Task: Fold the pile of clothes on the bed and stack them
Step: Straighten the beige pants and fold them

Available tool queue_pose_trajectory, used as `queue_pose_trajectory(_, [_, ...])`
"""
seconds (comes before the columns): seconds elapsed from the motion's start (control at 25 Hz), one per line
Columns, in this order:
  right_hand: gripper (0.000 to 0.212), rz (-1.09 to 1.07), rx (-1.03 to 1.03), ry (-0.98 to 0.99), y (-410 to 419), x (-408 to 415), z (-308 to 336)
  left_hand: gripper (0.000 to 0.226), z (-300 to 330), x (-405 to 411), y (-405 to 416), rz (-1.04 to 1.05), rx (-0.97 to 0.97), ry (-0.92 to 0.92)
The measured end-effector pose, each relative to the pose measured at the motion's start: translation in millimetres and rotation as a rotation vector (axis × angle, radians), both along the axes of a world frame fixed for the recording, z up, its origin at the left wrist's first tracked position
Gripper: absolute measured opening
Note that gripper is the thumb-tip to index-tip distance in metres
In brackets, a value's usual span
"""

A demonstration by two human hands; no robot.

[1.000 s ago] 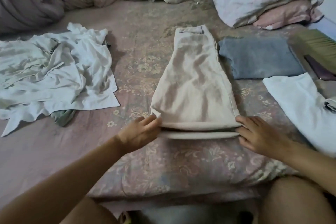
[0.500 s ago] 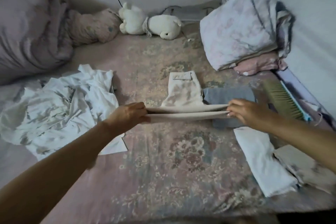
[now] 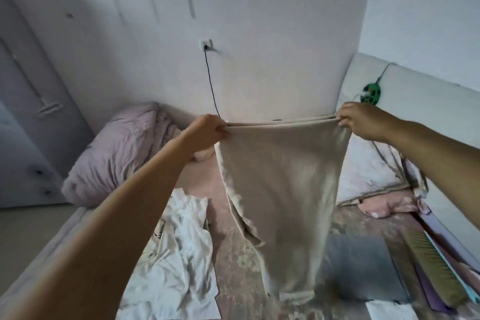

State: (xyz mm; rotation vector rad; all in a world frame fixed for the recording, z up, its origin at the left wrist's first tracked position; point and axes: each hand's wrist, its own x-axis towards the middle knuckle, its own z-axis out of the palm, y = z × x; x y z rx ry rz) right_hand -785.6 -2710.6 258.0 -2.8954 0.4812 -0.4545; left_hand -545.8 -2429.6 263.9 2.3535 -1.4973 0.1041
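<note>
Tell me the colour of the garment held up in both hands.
Plain beige garment, no pattern; seen in the head view.

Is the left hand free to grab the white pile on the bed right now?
Probably not yet. The left hand pinches one top corner of the beige garment, held up with the right hand. The white pile lies uncovered below the left arm, so nothing blocks it once the hand lets go.

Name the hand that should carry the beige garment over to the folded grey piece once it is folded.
Right, probably. The right hand pinches the beige garment on the side where the folded grey piece lies; the left hand grips the side toward the crumpled white clothes.
</note>
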Motion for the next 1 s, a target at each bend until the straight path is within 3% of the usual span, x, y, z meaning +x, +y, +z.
queue_pose_trajectory(0.08, [0.025,-0.020,0.007,-0.049,4,5,23,0.031,26,6,9,0.063,-0.102,0.043])
queue_pose_trajectory(0.2, [0.006,-0.038,0.056,-0.095,15,1,51,0.023,54,5,27,0.094,-0.240,0.210])
queue_pose_trajectory(0.36, [0.002,0.004,0.283,-0.211,37,-15,85,0.029,72,6,52,0.126,-0.388,0.334])
queue_pose_trajectory(0.44, [0.005,0.007,0.338,-0.140,51,-18,83,0.032,69,2,60,0.144,-0.336,0.331])
queue_pose_trajectory(0.52, [0.009,0.009,0.268,0.018,61,-19,74,0.023,58,-3,69,0.135,-0.238,0.253])
queue_pose_trajectory(0.68, [0.011,0.004,0.240,0.058,69,-17,63,0.017,30,-7,87,0.074,-0.249,0.274])
queue_pose_trajectory(0.84, [0.009,-0.020,0.226,0.018,84,-14,53,0.038,27,2,94,0.118,-0.280,0.229])
queue_pose_trajectory(0.92, [0.008,-0.024,0.245,-0.041,82,-14,56,0.031,29,7,94,0.094,-0.315,0.248])
queue_pose_trajectory(1.0, [0.010,-0.021,0.201,-0.032,81,-15,68,0.010,33,3,93,0.079,-0.354,0.281])
